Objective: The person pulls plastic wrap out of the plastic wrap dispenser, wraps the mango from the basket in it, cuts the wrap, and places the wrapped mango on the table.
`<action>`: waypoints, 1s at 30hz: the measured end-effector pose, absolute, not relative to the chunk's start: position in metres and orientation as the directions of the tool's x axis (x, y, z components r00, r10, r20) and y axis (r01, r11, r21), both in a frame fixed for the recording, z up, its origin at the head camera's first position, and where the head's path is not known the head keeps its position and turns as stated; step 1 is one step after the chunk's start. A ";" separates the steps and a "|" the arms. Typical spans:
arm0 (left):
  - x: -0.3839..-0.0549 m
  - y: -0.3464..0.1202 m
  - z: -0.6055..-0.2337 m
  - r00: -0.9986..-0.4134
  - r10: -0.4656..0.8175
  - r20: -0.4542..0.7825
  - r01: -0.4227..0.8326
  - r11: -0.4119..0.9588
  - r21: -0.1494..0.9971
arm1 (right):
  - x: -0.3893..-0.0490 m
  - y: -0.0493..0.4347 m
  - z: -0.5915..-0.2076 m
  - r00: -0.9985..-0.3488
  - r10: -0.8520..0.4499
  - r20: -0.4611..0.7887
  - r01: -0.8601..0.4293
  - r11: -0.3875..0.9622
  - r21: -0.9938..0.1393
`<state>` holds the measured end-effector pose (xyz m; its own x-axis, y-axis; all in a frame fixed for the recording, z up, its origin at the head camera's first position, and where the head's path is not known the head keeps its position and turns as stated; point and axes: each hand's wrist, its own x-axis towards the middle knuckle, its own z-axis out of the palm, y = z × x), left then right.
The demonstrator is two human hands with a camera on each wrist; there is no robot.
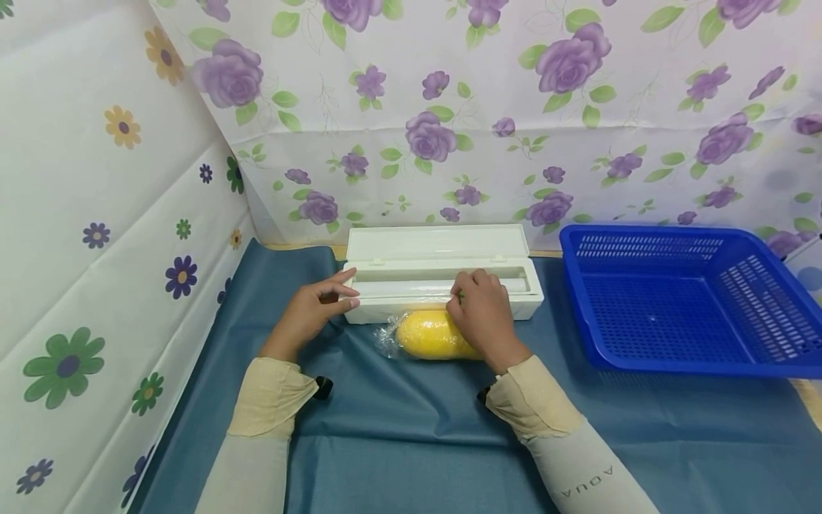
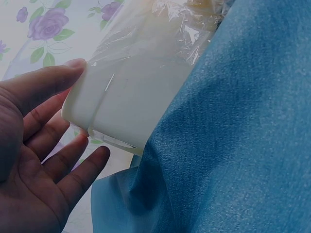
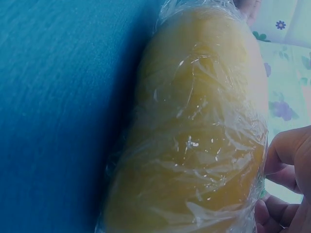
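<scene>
A white cling film dispenser (image 1: 443, 310) stands with its lid (image 1: 437, 244) raised and a roll of film (image 1: 404, 287) inside. At its left end is my left hand (image 1: 315, 310), the thumb touching the edge and the fingers loosely extended in the left wrist view. My right hand (image 1: 480, 310), fingers curled, pinches a small green slide cutter (image 1: 462, 294) at the dispenser's front edge, mostly hidden by the fingertips. Below that hand lies a smooth, oblong yellow thing (image 3: 194, 121) wrapped in clear film, whose loose crumpled end (image 1: 387, 338) sticks out to the left.
To the right sits a blue perforated plastic basket (image 1: 581, 314). Blue-green cloth (image 1: 411, 442) with wrinkles covers the table. Flower-patterned sheets (image 1: 372, 135) rise behind the dispenser and along the left side.
</scene>
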<state>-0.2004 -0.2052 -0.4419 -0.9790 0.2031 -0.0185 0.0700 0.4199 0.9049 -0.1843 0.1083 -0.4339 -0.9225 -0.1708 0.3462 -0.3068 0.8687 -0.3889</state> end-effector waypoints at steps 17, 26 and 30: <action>-0.200 -0.203 -0.439 -0.979 0.201 -0.023 0.066 0.424 0.903 | -0.186 0.112 -0.437 -0.923 -0.166 0.348 -0.303 0.869 -0.391; -0.200 -0.205 -0.441 -0.979 0.203 -0.023 0.066 0.419 0.905 | -0.186 0.114 -0.438 -0.920 -0.163 0.356 -0.305 0.868 -0.391; -0.200 -0.204 -0.441 -0.979 0.203 -0.022 0.065 0.413 0.908 | -0.186 0.115 -0.438 -0.921 -0.160 0.356 -0.303 0.868 -0.394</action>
